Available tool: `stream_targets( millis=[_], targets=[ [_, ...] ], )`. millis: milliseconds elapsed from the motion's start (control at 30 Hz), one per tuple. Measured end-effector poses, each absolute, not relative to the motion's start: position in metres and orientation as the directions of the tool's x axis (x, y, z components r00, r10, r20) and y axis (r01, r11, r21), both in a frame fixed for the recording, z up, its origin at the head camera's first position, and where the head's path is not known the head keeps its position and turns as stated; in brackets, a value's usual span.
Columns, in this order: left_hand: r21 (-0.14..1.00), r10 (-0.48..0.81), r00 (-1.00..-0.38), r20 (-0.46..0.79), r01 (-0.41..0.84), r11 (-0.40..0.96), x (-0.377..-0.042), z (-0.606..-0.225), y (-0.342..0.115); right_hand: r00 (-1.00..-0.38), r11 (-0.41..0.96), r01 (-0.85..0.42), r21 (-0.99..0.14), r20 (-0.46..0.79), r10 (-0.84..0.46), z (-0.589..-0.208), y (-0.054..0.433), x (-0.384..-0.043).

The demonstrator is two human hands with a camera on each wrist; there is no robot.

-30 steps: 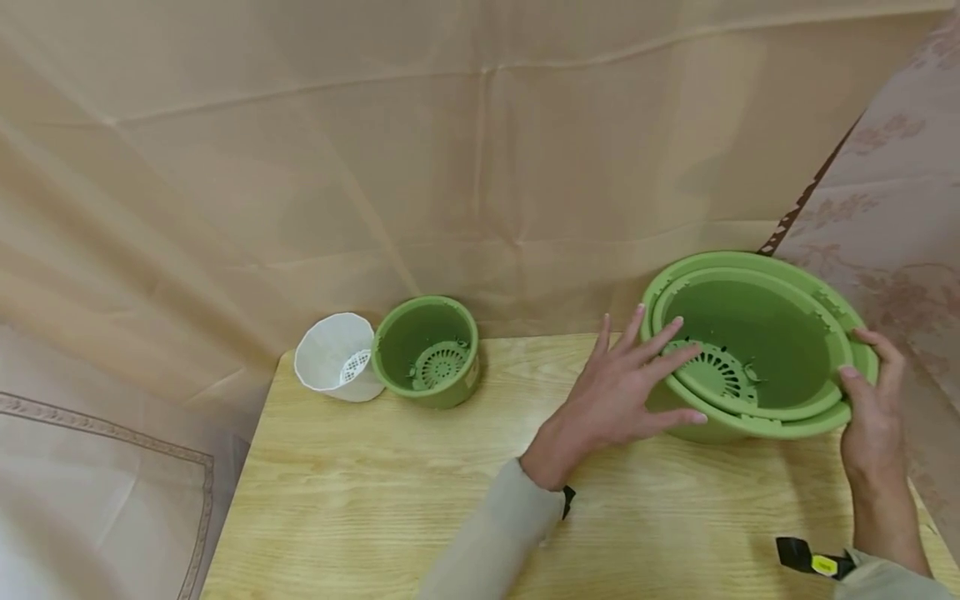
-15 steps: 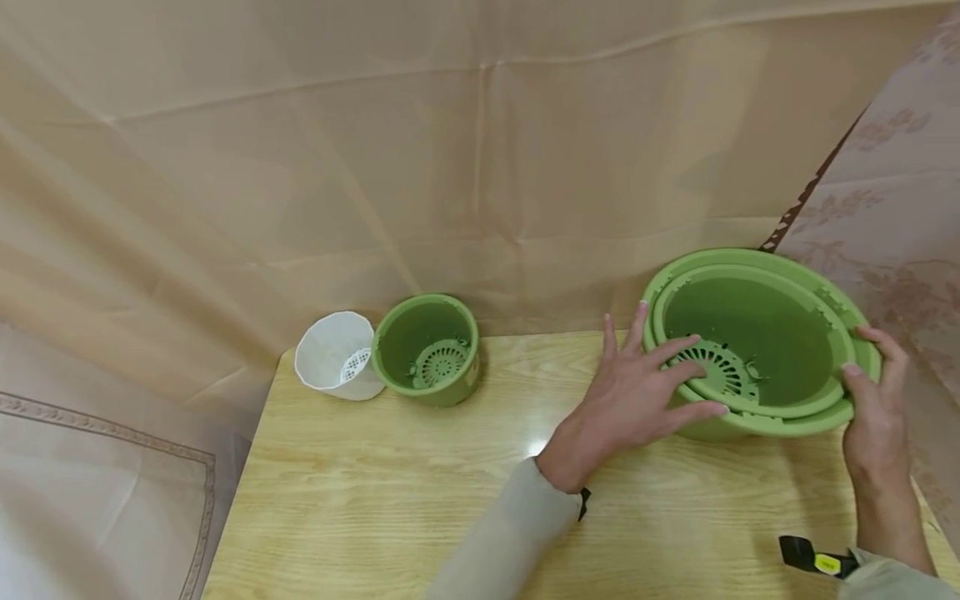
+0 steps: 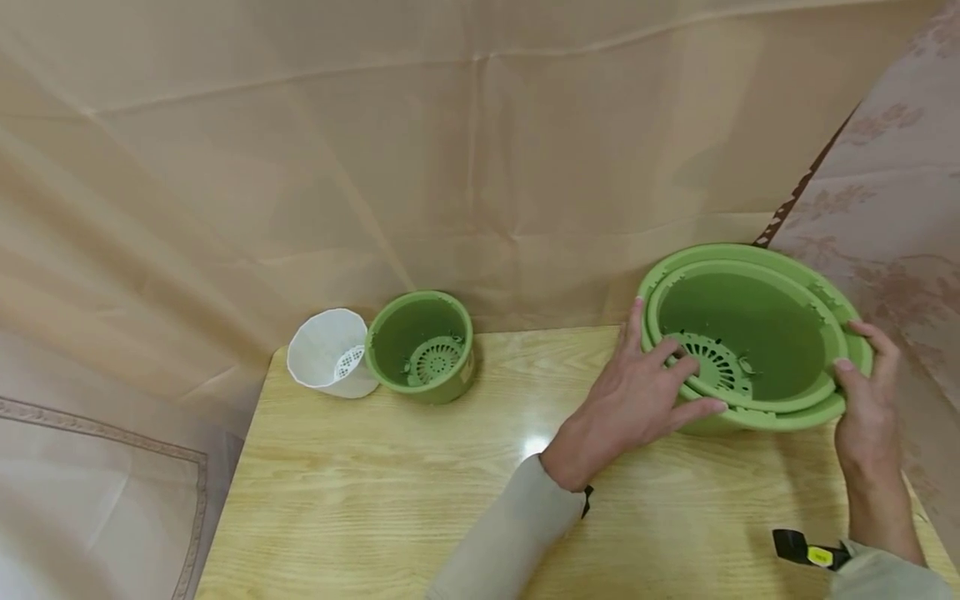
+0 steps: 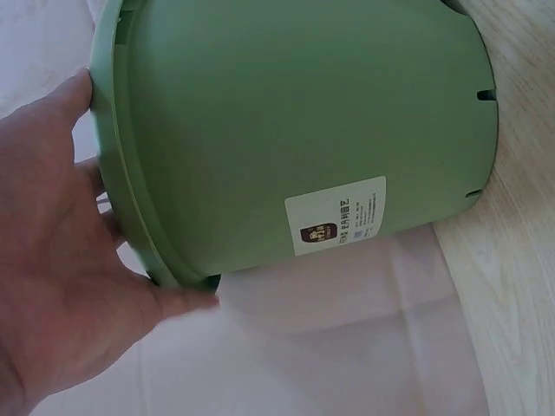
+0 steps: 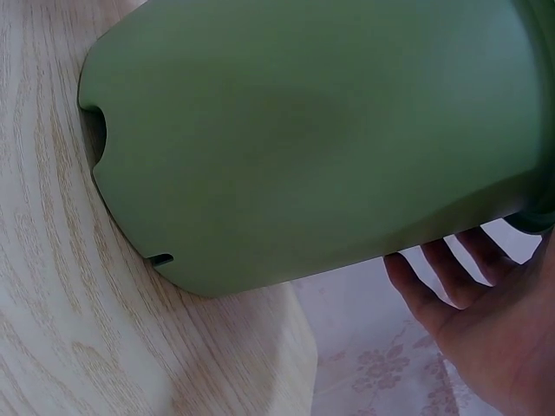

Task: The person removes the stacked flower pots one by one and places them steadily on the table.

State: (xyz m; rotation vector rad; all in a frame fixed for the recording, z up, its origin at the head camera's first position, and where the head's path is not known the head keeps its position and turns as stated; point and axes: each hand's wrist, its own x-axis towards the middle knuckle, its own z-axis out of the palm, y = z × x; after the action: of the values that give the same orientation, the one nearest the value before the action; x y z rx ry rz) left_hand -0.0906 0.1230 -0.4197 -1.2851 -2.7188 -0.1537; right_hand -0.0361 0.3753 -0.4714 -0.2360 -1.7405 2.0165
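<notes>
Two nested green plastic flower pots stand at the right of the table in the head view, the smaller inner pot (image 3: pixel 765 333) sitting inside the larger outer pot (image 3: pixel 720 252). Slotted drainage holes show in the inner pot's bottom. At the near left rim, my left hand (image 3: pixel 637 387) holds on with bent fingers over the edge and the thumb outside. My right hand (image 3: pixel 870 408) grips the right rim, thumb toward the inner pot's edge. A white printed label (image 4: pixel 338 217) is on the outer pot's side in the left wrist view.
A smaller green flower pot (image 3: pixel 420 333) and a white pot (image 3: pixel 322 354) with a mesh bottom stand side by side at the table's back left. Behind the wooden table (image 3: pixel 375 500) hangs a beige cloth (image 3: pixel 450 167); a floral cloth (image 3: pixel 900 208) hangs at the right.
My left hand has shifted slightly right, and its spread fingers have bent over the pots' rim. The right hand keeps its hold, and the pots stay nearly in place.
</notes>
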Motion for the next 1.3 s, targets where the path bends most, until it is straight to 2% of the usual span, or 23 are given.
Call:
stream_targets(
  millis=[100,200,367,500,733,967,1033,1200,1300],
  targets=[
    [0.008,0.781,-0.587,0.213,0.8,0.6,-0.093,-0.419,0.122,-0.877,-0.1,-0.234,-0.967,0.166,0.451,-0.472,0.375,-0.037],
    [0.01,0.784,-0.571,0.243,0.81,0.587,-0.094,-0.419,0.122,-0.876,-0.085,-0.234,-0.968,0.172,0.45,-0.473,0.376,-0.038],
    [0.006,0.782,-0.542,0.308,0.823,0.568,-0.095,-0.422,0.122,-0.89,0.005,-0.201,-0.98,0.184,0.417,-0.476,0.379,-0.037],
    [0.014,0.777,-0.533,0.335,0.827,0.562,-0.095,-0.424,0.122,-0.891,0.065,-0.18,-0.982,0.191,0.412,-0.476,0.38,-0.036],
    [0.066,0.765,-0.539,0.353,0.83,0.554,-0.095,-0.425,0.121,-0.872,0.052,-0.152,-0.987,0.159,0.464,-0.475,0.378,-0.036],
    [0.084,0.764,-0.518,0.384,0.844,0.529,-0.095,-0.428,0.12,-0.862,0.263,-0.054,-0.963,0.178,0.475,-0.475,0.377,-0.036],
    [0.09,0.76,-0.525,0.382,0.84,0.535,-0.095,-0.428,0.12,-0.862,0.245,-0.084,-0.966,0.194,0.469,-0.476,0.376,-0.037],
    [0.141,0.736,-0.549,0.396,0.828,0.542,-0.096,-0.428,0.117,-0.861,0.094,-0.17,-0.981,0.194,0.47,-0.478,0.378,-0.037],
    [0.133,0.725,-0.525,0.446,0.84,0.526,-0.097,-0.429,0.116,-0.861,0.123,-0.154,-0.98,0.194,0.469,-0.478,0.377,-0.037]
  ],
)
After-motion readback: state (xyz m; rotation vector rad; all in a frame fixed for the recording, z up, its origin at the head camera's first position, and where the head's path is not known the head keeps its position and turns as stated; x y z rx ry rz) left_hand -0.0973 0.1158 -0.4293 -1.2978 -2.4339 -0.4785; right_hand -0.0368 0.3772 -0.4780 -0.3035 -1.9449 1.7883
